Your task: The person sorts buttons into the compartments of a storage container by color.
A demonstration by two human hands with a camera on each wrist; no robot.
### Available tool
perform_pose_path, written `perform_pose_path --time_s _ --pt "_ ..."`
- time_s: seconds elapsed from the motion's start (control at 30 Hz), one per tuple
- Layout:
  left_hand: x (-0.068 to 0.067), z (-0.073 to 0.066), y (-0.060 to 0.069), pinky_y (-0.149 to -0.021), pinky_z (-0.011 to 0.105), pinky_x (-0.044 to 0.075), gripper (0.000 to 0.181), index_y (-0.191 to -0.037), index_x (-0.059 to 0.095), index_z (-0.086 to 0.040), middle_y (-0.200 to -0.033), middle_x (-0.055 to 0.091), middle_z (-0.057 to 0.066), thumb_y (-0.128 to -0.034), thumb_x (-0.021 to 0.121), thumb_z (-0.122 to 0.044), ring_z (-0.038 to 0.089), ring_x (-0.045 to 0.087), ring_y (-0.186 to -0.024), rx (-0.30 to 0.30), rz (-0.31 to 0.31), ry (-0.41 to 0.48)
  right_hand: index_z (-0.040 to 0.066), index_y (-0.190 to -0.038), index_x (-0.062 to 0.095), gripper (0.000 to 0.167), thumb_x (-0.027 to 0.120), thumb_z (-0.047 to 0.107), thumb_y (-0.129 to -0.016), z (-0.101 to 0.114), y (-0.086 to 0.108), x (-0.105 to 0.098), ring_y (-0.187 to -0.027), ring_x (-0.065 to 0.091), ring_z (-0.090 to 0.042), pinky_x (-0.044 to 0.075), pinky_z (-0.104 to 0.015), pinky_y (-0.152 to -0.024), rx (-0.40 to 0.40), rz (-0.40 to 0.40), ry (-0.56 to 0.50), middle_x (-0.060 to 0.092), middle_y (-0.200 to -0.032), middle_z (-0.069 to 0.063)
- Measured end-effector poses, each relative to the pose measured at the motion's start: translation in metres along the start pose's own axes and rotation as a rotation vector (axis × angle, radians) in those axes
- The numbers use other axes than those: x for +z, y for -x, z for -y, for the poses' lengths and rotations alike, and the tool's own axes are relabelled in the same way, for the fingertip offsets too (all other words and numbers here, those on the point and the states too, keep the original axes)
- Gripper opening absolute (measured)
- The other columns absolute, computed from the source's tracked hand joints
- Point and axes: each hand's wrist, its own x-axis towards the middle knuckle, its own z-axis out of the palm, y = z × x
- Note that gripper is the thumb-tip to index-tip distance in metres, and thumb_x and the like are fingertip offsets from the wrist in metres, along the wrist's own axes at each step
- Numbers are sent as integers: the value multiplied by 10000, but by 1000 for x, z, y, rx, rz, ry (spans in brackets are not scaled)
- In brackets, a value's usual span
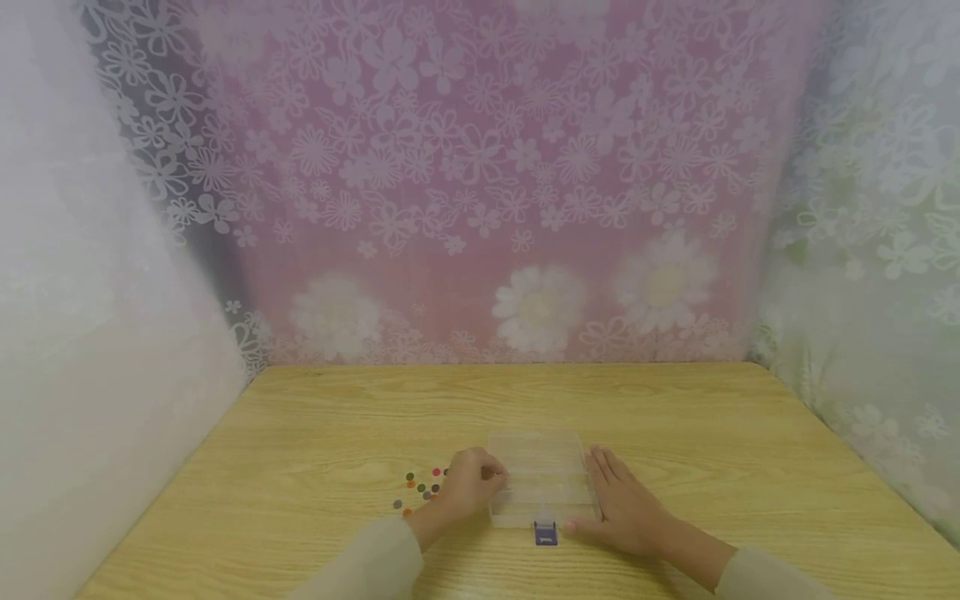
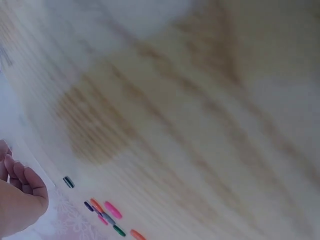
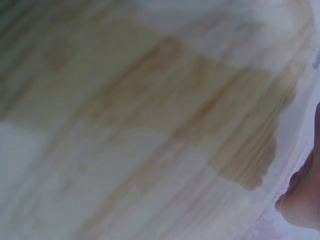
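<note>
A clear plastic compartment box (image 1: 546,497) lies on the table with a dark blue latch (image 1: 546,533) on its near side. My left hand (image 1: 472,482) is at the box's left edge, its fingers curled and the tips together; whether they pinch anything is hidden. In the left wrist view that hand (image 2: 22,200) also shows bent fingers. Straight fingers of my right hand (image 1: 630,510) rest along the box's right side, thumb by the near edge. Small coloured discs (image 1: 422,488) lie scattered left of my left hand, some partly behind it. The right wrist view catches part of the right hand (image 3: 302,200).
The wood-grain table (image 1: 300,450) extends around the box. A pink floral curtain (image 1: 487,183) hangs along its back edge, with pale sheets (image 1: 90,333) on the left and flowered ones (image 1: 885,275) on the right.
</note>
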Motion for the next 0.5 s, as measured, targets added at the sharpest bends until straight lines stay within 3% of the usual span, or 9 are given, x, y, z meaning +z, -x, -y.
perform_pose_path --time_s 0.5 --pt "-24 16 5 -657 179 470 92 -846 695 -8 -877 679 104 -854 640 -83 155 586 -765 81 -33 16 -111 -1413 210 1013 518 649 -818 -1 0 0 -1372 180 -465 233 -566 -1084 4 4 -8 188 -1477 -324"
